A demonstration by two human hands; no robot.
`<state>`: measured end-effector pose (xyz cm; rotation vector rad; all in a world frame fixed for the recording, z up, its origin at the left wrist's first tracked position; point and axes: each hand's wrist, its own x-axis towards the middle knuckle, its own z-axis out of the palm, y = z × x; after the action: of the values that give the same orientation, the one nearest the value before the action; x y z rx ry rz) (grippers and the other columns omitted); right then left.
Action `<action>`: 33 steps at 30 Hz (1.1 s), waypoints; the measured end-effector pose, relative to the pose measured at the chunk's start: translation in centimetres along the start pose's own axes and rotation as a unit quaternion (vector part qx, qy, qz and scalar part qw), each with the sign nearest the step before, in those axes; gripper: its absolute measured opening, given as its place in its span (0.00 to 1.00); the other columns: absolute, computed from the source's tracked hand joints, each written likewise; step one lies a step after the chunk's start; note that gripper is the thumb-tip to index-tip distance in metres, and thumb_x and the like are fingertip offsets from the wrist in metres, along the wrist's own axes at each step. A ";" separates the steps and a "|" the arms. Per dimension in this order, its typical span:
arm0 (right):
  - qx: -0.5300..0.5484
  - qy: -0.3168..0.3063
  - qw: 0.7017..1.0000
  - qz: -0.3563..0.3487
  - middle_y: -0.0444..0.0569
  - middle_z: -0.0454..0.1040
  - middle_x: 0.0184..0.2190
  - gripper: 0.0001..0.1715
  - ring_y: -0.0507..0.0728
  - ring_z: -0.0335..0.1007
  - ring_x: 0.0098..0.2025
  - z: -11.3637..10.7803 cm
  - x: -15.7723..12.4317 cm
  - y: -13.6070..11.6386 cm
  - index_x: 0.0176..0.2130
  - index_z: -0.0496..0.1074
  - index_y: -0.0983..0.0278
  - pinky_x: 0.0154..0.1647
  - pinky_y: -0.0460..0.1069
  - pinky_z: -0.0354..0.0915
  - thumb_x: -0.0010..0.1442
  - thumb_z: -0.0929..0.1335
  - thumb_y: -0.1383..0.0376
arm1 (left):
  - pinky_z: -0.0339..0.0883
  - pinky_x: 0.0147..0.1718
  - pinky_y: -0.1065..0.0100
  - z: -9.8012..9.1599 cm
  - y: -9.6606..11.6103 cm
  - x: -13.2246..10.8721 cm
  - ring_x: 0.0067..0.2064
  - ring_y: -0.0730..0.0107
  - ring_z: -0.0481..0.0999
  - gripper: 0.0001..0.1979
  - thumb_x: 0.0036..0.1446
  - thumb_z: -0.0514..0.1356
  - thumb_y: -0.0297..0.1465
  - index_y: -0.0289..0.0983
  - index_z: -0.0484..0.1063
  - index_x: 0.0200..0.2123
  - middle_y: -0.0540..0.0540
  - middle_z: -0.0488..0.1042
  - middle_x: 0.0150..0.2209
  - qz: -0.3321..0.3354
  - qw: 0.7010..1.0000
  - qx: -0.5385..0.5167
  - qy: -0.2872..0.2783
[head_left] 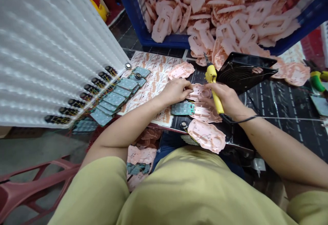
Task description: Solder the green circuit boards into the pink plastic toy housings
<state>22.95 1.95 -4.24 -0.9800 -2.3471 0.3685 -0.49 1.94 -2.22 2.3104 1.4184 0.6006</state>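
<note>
My right hand (227, 97) grips a yellow soldering iron (217, 98), its tip pointing up and away from me. Its fingertips are also close to the right end of a pink plastic shell (198, 91). My left hand (175, 90) is closed, thumb and fingers pinched at that shell's left end; what lies between them is hidden. Just below, a green circuit board (182, 108) lies against a second pink shell (205, 112). Nearer to me is another pink shell (207, 135), beside a small round speaker (183, 125). One more shell (181, 70) lies beyond my left hand.
A blue crate (164, 44) heaped with pink shells stands at the back. The black fan (243, 69) sits right of the iron. On the left are stacked circuit boards (115, 97), wired to black round parts along a white foam sheet (56, 47). Pliers (317, 81) lie far right.
</note>
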 end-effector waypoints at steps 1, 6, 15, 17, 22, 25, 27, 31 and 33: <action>0.011 0.016 1.000 -0.002 0.51 0.78 0.43 0.14 0.61 0.75 0.47 -0.7 -0.6 -0.5 0.46 0.73 0.60 0.49 0.55 0.70 0.63 0.69 0.55 | 0.69 0.44 0.62 0.2 0.2 0.2 0.39 0.63 0.78 0.06 0.57 0.61 0.27 0.37 0.80 0.35 0.44 0.81 0.35 0.002 1.000 0.009 -0.006; 0.002 0.085 0.995 -0.055 0.44 0.79 0.33 0.14 0.55 0.77 0.31 -5.2 -4.5 -3.3 0.51 0.74 0.55 0.34 0.48 0.73 0.66 0.69 0.58 | 0.69 0.44 0.60 0.9 0.7 0.7 0.41 0.59 0.78 0.08 0.57 0.59 0.27 0.36 0.80 0.35 0.42 0.80 0.36 -0.007 0.998 0.057 -0.040; -0.070 0.212 0.975 0.013 0.47 0.79 0.43 0.30 0.62 0.79 0.36 -6.9 -9.7 -2.4 0.63 0.66 0.51 0.35 0.55 0.77 0.63 0.71 0.59 | 0.69 0.43 0.61 0.9 1.2 1.1 0.41 0.59 0.78 0.06 0.56 0.60 0.28 0.35 0.79 0.34 0.41 0.79 0.37 -0.028 0.995 0.082 -0.049; -0.040 0.200 0.979 0.018 0.46 0.80 0.41 0.28 0.61 0.79 0.35 -5.9 -9.7 -2.0 0.60 0.69 0.53 0.35 0.54 0.77 0.62 0.72 0.60 | 0.69 0.44 0.60 0.9 1.5 1.2 0.41 0.58 0.78 0.06 0.56 0.61 0.28 0.35 0.79 0.34 0.41 0.80 0.37 -0.039 0.994 0.087 -0.058; -0.024 0.191 0.981 -0.011 0.47 0.80 0.37 0.09 0.58 0.79 0.32 -4.3 -8.6 -1.7 0.43 0.76 0.58 0.31 0.50 0.77 0.62 0.72 0.59 | 0.69 0.45 0.60 0.8 2.0 1.4 0.43 0.56 0.78 0.08 0.57 0.61 0.28 0.34 0.80 0.36 0.40 0.80 0.38 -0.063 0.989 0.109 -0.074; 0.004 0.176 0.983 -0.048 0.46 0.80 0.34 0.06 0.57 0.79 0.31 -4.1 -8.0 -1.3 0.39 0.75 0.59 0.30 0.49 0.77 0.62 0.73 0.60 | 0.69 0.46 0.60 0.8 2.1 1.3 0.44 0.57 0.78 0.09 0.58 0.60 0.28 0.33 0.80 0.37 0.41 0.81 0.39 -0.060 0.988 0.121 -0.081; 0.013 0.175 0.982 -0.073 0.45 0.80 0.33 0.07 0.56 0.78 0.30 -4.0 -7.7 -1.0 0.39 0.74 0.61 0.29 0.48 0.76 0.61 0.74 0.62 | 0.69 0.47 0.60 0.8 2.1 1.3 0.45 0.57 0.78 0.09 0.58 0.59 0.28 0.33 0.80 0.37 0.41 0.81 0.40 -0.057 0.987 0.128 -0.082; 0.021 0.148 0.985 -0.085 0.44 0.80 0.34 0.07 0.56 0.79 0.31 -4.4 -7.2 -0.8 0.40 0.74 0.59 0.31 0.48 0.77 0.60 0.74 0.63 | 0.69 0.47 0.60 0.8 2.2 1.3 0.45 0.57 0.78 0.09 0.59 0.59 0.28 0.33 0.80 0.37 0.41 0.81 0.40 -0.052 0.985 0.137 -0.085; 0.032 0.130 0.987 -0.091 0.43 0.80 0.34 0.07 0.56 0.79 0.31 -4.8 -7.2 -0.9 0.41 0.75 0.57 0.31 0.48 0.77 0.60 0.74 0.64 | 0.69 0.47 0.60 0.8 2.3 1.4 0.45 0.57 0.78 0.09 0.59 0.59 0.28 0.33 0.80 0.37 0.41 0.81 0.40 -0.053 0.985 0.140 -0.088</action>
<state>29.38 -3.68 -2.84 -0.7276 -2.1508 0.2270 2.19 2.17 -1.49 2.4071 1.6126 0.1696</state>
